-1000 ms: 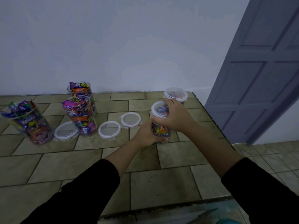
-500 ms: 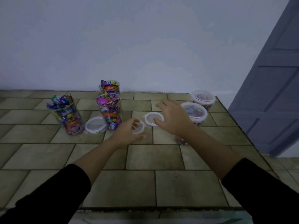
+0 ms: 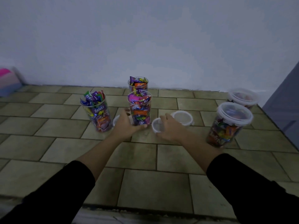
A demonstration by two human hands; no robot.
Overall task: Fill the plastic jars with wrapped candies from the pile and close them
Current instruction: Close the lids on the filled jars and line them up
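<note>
Three lidless jars full of wrapped candies stand on the tiled counter [image 3: 155, 159]: one at the left [image 3: 98, 113], one in the middle [image 3: 140, 109] and one behind it [image 3: 138, 84]. My left hand [image 3: 125, 125] grips the base of the middle jar. My right hand [image 3: 168, 129] holds a white lid [image 3: 157, 126] lying just right of that jar. A second lid [image 3: 182, 118] lies beyond it, and a third lid [image 3: 116, 120] peeks out behind my left hand. Two closed jars stand at the right, the nearer [image 3: 228, 125] and the farther [image 3: 244, 97].
A white wall rises behind the counter. A grey-blue door [image 3: 284, 102] stands past the counter's right edge. A pink and blue striped cloth [image 3: 8, 81] lies at the far left. The counter's front edge runs along the bottom of the view.
Both hands let go of the closed jar at the right and moved left. The left hand took hold of the middle open jar, and the right hand came down on a loose lid.
</note>
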